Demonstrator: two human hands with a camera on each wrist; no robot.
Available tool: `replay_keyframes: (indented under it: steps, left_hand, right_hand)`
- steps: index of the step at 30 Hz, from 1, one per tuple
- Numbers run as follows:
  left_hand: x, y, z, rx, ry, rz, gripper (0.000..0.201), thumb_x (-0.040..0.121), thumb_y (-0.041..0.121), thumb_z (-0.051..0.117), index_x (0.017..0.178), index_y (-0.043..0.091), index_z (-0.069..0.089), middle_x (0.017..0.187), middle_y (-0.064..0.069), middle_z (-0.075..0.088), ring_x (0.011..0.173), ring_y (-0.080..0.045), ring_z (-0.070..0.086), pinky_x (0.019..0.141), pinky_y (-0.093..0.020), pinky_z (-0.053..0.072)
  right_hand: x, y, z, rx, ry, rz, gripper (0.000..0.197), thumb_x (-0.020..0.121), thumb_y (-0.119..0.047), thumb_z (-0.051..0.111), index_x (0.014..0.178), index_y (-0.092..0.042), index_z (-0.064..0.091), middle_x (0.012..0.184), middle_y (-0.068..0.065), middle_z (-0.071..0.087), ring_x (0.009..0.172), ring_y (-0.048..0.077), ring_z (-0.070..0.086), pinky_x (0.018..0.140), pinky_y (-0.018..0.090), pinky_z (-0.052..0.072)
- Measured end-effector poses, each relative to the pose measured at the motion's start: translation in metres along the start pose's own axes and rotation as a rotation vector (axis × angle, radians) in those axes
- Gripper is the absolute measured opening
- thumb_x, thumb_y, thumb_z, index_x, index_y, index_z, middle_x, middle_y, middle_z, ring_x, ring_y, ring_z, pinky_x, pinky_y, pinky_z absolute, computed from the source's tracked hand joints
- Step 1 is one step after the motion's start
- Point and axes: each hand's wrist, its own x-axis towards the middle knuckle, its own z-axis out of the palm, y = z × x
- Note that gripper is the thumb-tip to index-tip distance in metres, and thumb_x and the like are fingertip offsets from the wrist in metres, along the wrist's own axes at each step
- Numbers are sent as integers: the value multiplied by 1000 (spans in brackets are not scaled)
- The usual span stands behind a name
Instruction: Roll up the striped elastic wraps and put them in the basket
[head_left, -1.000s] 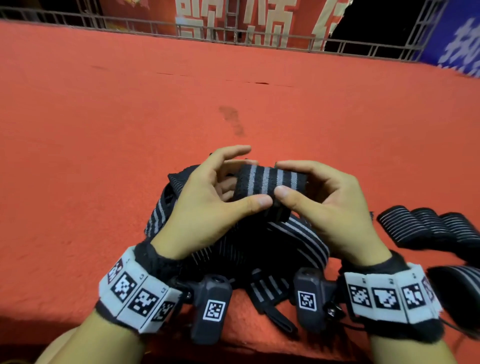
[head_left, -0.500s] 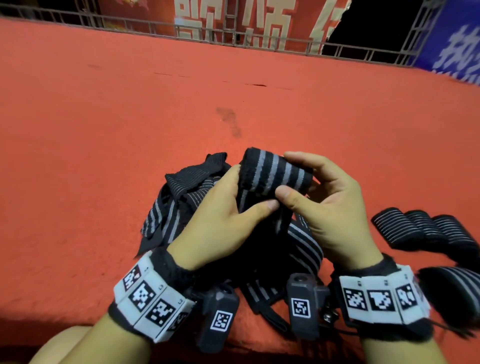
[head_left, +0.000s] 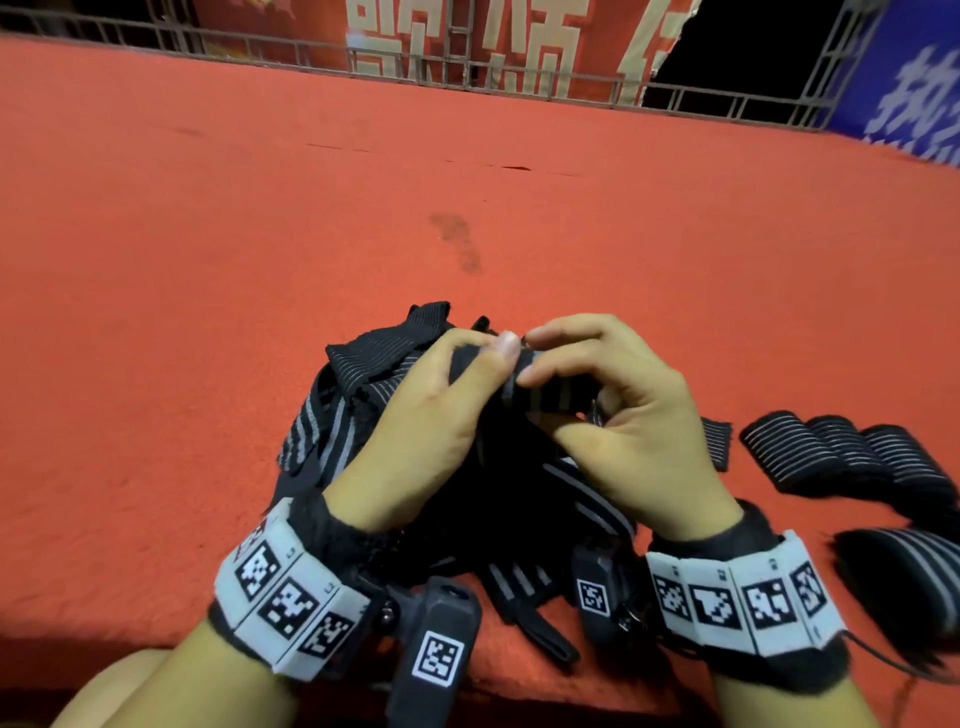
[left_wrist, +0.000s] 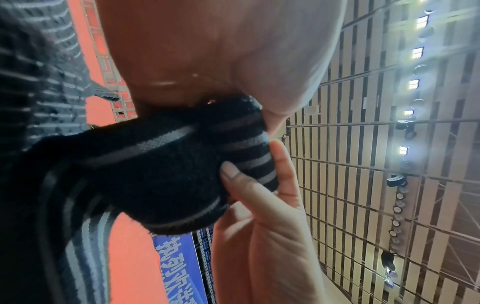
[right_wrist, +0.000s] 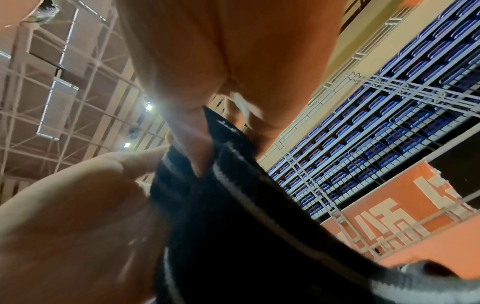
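A partly rolled black wrap with grey stripes (head_left: 550, 395) (left_wrist: 182, 170) (right_wrist: 233, 216) is held between both hands above a loose pile of striped wraps (head_left: 343, 415). My left hand (head_left: 441, 415) grips its left end, thumb on top. My right hand (head_left: 613, 410) curls its fingers round the right end, thumb underneath. The wrap's loose tail hangs down into the pile. Several finished rolls (head_left: 841, 457) lie in a row at the right. No basket shows in any view.
Red carpet (head_left: 260, 260) covers the floor, with a dark stain (head_left: 457, 244) ahead. A metal railing (head_left: 467, 78) and banners stand at the far edge. Another dark striped bundle (head_left: 904, 587) sits at the right edge.
The roll has been turned over and tightened. My left thumb moved from the front onto the top, and my right fingers closed further over it.
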Motion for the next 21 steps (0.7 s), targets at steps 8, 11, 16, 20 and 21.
replay_keyframes:
  steps: [8, 11, 16, 20, 21]
  left_hand:
    - [0, 6, -4, 51, 8, 136, 31, 90, 36, 64, 118, 21, 64, 108, -2, 73, 102, -18, 70, 94, -39, 54]
    - [0, 5, -8, 147, -15, 175, 35, 89, 38, 70, 121, 24, 64, 113, 12, 70, 106, -3, 66, 93, -20, 50]
    - [5, 1, -17, 147, -202, 84, 58, 88, 33, 74, 138, 18, 49, 129, 9, 65, 119, -1, 61, 99, -18, 47]
    - [6, -4, -13, 98, -247, 85, 41, 93, 0, 65, 132, 8, 57, 128, -1, 69, 122, -17, 64, 109, -44, 46]
    - [6, -4, -12, 72, -241, 80, 40, 93, -3, 64, 131, 6, 57, 127, -3, 69, 121, -19, 64, 108, -46, 47]
  right_hand:
    - [1, -4, -3, 292, 79, 330, 44, 84, -26, 74, 127, -25, 65, 120, 9, 68, 101, 12, 70, 88, 25, 55]
    - [2, -4, -3, 259, 95, 369, 39, 83, -29, 77, 120, -19, 68, 110, 3, 74, 95, 11, 72, 82, 24, 56]
    - [3, -5, -10, 326, 205, 306, 35, 82, -32, 81, 112, -19, 70, 101, 0, 74, 90, 12, 69, 79, 26, 54]
    - [4, -4, -16, 459, 269, 289, 44, 74, -48, 84, 110, -27, 71, 104, 4, 70, 99, 25, 66, 87, 40, 53]
    - [4, -4, -17, 472, 266, 277, 43, 74, -45, 85, 110, -27, 71, 104, 3, 69, 99, 24, 66, 87, 39, 54]
